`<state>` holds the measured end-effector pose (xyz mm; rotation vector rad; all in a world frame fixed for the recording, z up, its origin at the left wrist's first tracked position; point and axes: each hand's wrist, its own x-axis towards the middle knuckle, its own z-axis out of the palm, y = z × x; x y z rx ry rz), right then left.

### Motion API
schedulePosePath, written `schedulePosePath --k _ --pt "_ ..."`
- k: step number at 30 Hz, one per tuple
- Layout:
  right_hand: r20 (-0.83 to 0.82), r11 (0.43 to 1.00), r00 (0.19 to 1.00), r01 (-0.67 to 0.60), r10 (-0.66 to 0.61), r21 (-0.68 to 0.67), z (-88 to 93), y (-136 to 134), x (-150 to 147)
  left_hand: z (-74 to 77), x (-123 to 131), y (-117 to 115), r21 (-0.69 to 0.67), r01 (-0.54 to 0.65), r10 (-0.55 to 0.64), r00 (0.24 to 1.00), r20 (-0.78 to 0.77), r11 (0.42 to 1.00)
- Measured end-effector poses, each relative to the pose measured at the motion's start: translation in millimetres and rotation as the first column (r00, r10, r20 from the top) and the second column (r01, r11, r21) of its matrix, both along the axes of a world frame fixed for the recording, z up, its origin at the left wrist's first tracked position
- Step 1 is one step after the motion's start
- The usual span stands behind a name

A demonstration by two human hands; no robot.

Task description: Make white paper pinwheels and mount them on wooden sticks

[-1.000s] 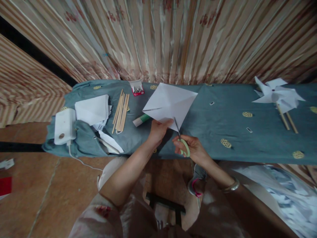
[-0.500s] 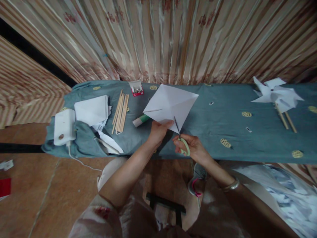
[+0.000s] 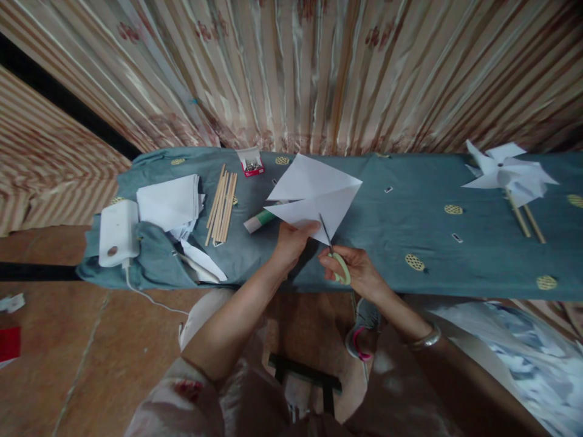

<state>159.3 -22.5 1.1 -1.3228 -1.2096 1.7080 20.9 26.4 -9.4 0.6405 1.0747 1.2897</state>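
A white square of paper [image 3: 319,188] is held above the cloth-covered table, one corner toward me, with a slit open from its left corner. My left hand [image 3: 292,243] pinches its lower left edge, thumb on top. In my right hand [image 3: 348,267] are scissors [image 3: 339,267] with light green handles, their blade lying over the paper near its lower corner. Beneath the paper's left side lies a green and white tube [image 3: 260,221]. Thin wooden sticks [image 3: 222,209] and a small red box of metal pins [image 3: 252,165] are to the left of the paper.
White paper sheets [image 3: 168,203], paper scraps [image 3: 204,262] and a white power adapter [image 3: 119,233] with a cable lie on the left of the teal cloth [image 3: 401,224]. Paper pinwheels [image 3: 510,170] on sticks lie at the right. A striped curtain [image 3: 296,73] hangs behind.
The slit at the paper's left corner has spread wider, and the paper's right corner has shifted slightly left and down. Both hands have kept nearly the same place and hold.
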Motion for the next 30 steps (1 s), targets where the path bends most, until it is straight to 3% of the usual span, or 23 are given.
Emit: schedulePosePath --k 7,30 --pt "0.034 1.0 0.999 -0.001 0.001 0.009 3.6 1.3 0.4 -0.9 1.2 -3.4 0.018 0.069 -0.068 0.997 -0.045 0.997" --pt "0.056 0.998 0.998 0.039 -0.036 -0.045 2.7 3.3 2.5 5.8 4.0 -7.1 0.009 0.076 -0.075 0.996 -0.037 0.997"
